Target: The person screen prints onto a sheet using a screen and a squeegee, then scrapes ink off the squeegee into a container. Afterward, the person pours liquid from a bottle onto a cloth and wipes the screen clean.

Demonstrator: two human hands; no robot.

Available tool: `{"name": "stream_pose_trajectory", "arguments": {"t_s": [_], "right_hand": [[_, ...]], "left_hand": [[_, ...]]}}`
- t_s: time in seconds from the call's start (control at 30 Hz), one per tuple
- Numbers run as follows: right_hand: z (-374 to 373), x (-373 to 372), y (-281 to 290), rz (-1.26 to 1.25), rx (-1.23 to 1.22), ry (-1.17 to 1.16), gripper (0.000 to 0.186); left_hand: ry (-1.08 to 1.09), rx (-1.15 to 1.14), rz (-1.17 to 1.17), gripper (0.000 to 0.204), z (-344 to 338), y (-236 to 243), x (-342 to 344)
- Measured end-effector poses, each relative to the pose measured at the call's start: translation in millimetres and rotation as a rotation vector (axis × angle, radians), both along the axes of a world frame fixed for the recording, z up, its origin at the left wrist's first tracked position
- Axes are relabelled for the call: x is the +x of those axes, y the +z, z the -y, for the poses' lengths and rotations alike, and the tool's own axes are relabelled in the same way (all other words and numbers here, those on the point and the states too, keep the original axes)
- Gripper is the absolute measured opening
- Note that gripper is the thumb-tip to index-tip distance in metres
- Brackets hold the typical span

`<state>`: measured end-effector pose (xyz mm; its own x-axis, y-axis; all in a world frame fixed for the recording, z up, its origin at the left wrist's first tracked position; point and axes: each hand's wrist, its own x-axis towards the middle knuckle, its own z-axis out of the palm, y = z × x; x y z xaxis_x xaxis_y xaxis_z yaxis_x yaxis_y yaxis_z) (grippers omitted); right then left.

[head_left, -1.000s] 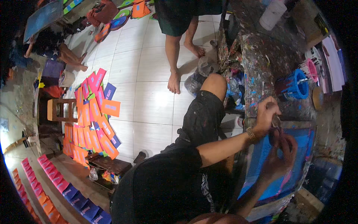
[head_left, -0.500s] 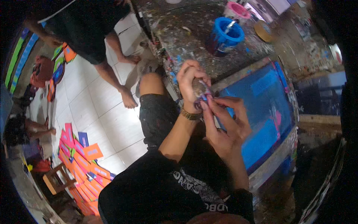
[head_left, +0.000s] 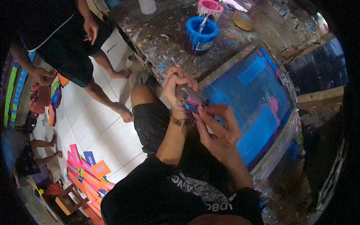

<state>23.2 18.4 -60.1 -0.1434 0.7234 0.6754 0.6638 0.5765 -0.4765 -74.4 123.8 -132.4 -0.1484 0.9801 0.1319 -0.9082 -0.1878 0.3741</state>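
My left hand [head_left: 174, 90], raised over the near edge of the paint-spattered table [head_left: 142, 30], has its fingers curled round a small paint-smeared object [head_left: 193, 100] with grey, pink and blue patches; I cannot make out what it is. My right hand [head_left: 217, 131] pinches the lower, blue end of this object between thumb and fingers, just below the left palm. Beneath and to the right lies a blue framed mesh screen [head_left: 247, 97] with a pink smear. Above my hands stand a blue paint pot [head_left: 195, 41] with a handled tool in it and a pink pot [head_left: 208, 7].
A tape roll [head_left: 242, 20] and a white container [head_left: 147, 5] are on the table. A person [head_left: 60, 52] stands barefoot at upper left; another person's legs [head_left: 45, 144] show at left. Orange, pink and purple flat pieces [head_left: 99, 168] are spread on the tiled floor near a wooden stool [head_left: 71, 200].
My view has swung toward the table. My hands have come closer together round the small object. The standing person's hands have come into view at upper left.
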Motion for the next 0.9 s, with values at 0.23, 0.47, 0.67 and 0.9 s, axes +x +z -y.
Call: {"name": "stream_pose_trajectory", "arguments": {"t_s": [0.23, 0.47, 0.67, 0.9], "right_hand": [[5.9, 13.1, -17.5, -0.045, 0.016, -0.028, 0.037], [29.1, 40.7, -17.3, -0.073, -0.237, -0.120, 0.027], [27.0, 86.4, -33.3, -0.209, -0.547, -0.147, 0.019], [-20.9, 119.6, 34.0, -0.312, -0.411, -0.127, 0.018]], "left_hand": [[-0.026, 0.029, -0.027, 0.004, 0.4, 9.9, -1.6], [-0.097, -0.082, -0.015, 0.007, 4.4, 7.6, 6.6], [-0.245, -0.101, 0.166, 0.006, -5.0, 7.5, -2.2], [-0.299, -0.223, 0.137, 0.014, -22.1, -1.6, -5.7]]}}
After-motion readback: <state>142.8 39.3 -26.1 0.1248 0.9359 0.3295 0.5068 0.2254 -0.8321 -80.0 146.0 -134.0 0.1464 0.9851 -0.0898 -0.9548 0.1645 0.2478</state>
